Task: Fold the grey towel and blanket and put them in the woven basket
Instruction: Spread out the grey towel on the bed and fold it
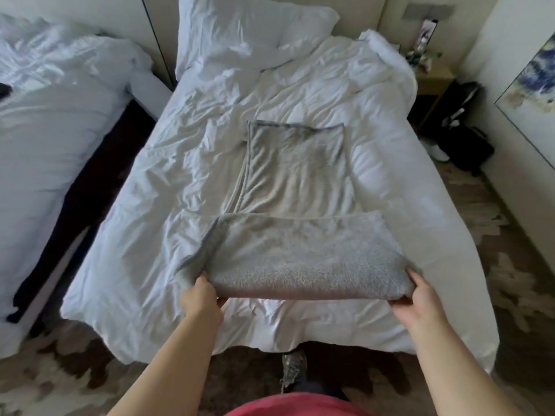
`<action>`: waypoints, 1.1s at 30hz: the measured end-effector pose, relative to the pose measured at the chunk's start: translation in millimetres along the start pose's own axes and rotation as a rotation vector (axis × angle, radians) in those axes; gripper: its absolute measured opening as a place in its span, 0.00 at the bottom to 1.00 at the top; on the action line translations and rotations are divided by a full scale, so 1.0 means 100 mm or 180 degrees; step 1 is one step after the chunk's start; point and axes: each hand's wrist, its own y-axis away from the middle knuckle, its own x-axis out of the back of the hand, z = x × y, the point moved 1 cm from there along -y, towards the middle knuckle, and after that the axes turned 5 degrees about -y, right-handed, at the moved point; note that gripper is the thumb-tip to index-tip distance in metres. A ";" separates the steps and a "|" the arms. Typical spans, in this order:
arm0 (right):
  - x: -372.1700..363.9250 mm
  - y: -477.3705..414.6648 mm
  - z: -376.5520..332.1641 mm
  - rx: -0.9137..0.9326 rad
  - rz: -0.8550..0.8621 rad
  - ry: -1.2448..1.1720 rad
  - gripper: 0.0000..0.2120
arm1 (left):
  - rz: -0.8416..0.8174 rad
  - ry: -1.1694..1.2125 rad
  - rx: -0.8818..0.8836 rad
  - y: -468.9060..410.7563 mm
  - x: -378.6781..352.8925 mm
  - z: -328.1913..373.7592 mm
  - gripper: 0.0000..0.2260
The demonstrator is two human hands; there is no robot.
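Note:
A grey blanket (295, 163) lies spread on the white bed (180, 223), folded lengthwise into a long strip. Its near end (303, 259) is lifted off the bedding and turned over toward the far end. My left hand (200, 297) grips the near left corner of that raised fold. My right hand (419, 298) grips the near right corner. Both arms reach forward over the foot of the bed. No separate towel and no woven basket are in view.
A second white bed (51, 121) stands to the left across a dark gap. A pillow (246, 28) lies at the head. A wooden nightstand (432, 82) and dark bags (468, 136) sit at the right. Patterned carpet (510, 265) surrounds the bed. My shoe (292, 370) is below.

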 end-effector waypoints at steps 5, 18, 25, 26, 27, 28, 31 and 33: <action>0.58 0.46 0.38 0.0042 0.0247 0.0102 0.08 | -0.0117 0.0071 0.0143 0.05 0.60 -0.25 0.19; 1.46 1.42 1.07 -0.0527 0.0852 0.0051 0.03 | -0.0189 0.0377 0.0807 0.22 1.76 -0.92 0.28; 1.31 1.41 0.88 -0.0532 0.0803 -0.0069 0.02 | -0.0539 0.0509 0.0805 0.30 1.59 -0.70 0.27; 1.28 1.39 0.86 -0.0552 0.0775 -0.0136 0.02 | -0.0628 0.0535 0.0862 0.31 1.55 -0.66 0.27; 1.26 1.36 0.83 -0.0577 0.0764 -0.0221 0.02 | -0.0710 0.0576 0.0928 0.32 1.51 -0.63 0.26; 1.22 1.33 0.81 -0.0602 0.0764 -0.0312 0.03 | -0.0770 0.0606 0.0997 0.32 1.46 -0.59 0.26; 1.07 1.18 0.69 -0.0676 0.0746 -0.0466 0.04 | -0.0928 0.0633 0.1214 0.29 1.30 -0.42 0.23; 0.91 1.04 0.59 -0.0734 0.0762 -0.0603 0.04 | -0.1042 0.0692 0.1239 0.23 1.13 -0.30 0.18</action>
